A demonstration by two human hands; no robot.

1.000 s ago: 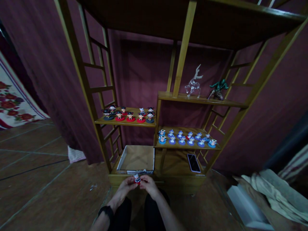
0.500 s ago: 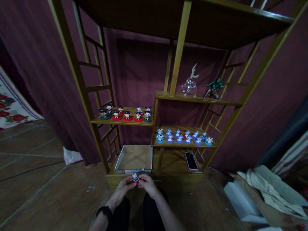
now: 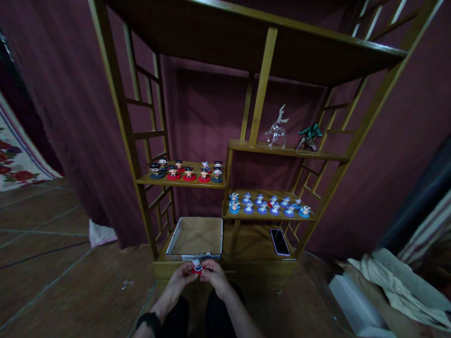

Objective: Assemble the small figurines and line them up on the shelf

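Observation:
Both my hands meet low in the middle, in front of a wooden shelf unit (image 3: 262, 84). My left hand (image 3: 179, 280) and my right hand (image 3: 215, 278) pinch a small figurine with a red base (image 3: 196, 266) between their fingertips. Just behind the figurine lies an open shallow cardboard box (image 3: 197, 237) on the bottom shelf. Several figurines on red and dark bases (image 3: 186, 172) stand on the left middle shelf. On the lower right shelf stand several figurines on blue bases (image 3: 266, 204).
A phone (image 3: 280, 241) lies flat on the bottom shelf, right of the box. A clear glass deer (image 3: 276, 127) and a green figure (image 3: 307, 136) stand on the upper right shelf. Cloth and a white box (image 3: 355, 300) lie on the floor at right.
The view has tilted up a little, so the shelves sit lower in the frame. Both hands stay closed on the figurine at the same spot before the box.

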